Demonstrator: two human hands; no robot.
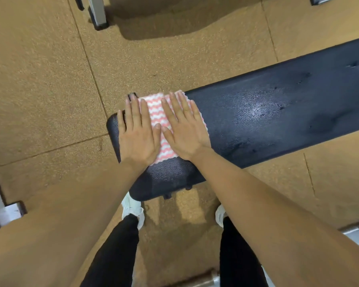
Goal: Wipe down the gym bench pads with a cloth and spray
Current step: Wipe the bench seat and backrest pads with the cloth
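Both hands, left hand (138, 139) and right hand (186, 133), pressed flat, fingers spread, on the cloth (155, 114) at the pad's (278, 112) end; wet sheen beyond suggested wiping had barely begun.

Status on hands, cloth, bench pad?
Left hand and right hand flat, pressing cloth. Cloth at bench pad end. Nothing obstructing.

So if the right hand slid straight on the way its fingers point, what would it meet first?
The right hand lies flat on the cloth, fingers pointing at its far edge; beyond that comes the bench pad's far edge, then likely floor.
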